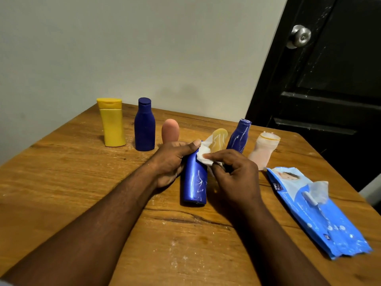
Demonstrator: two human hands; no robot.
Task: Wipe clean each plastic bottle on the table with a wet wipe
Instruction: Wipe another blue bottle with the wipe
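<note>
Right, mid-wipe on one bottle. The left hand (pixel 173 162) has its fingers (pixel 185 147) wrapped round the upper body of the bright blue bottle (pixel 194 182), which sits near the middle of the surface (pixel 82 182) with its base toward the near edge. The right hand (pixel 235 172) pinches the wet wipe (pixel 203 155) against the bottle's top end.

Six more stand along the far edge: yellow bottle (pixel 112 122), dark blue bottle (pixel 144 126), pink bottle (pixel 170 131), amber bottle (pixel 219 139), second blue bottle (pixel 239 137), pale bottle (pixel 261 151). I can't tell which are done. The wipe pack (pixel 321 219) lies at the right edge.

Likely next: drag the wipe down the body while the left grip turns the bottle, then stand it up and swap.
</note>
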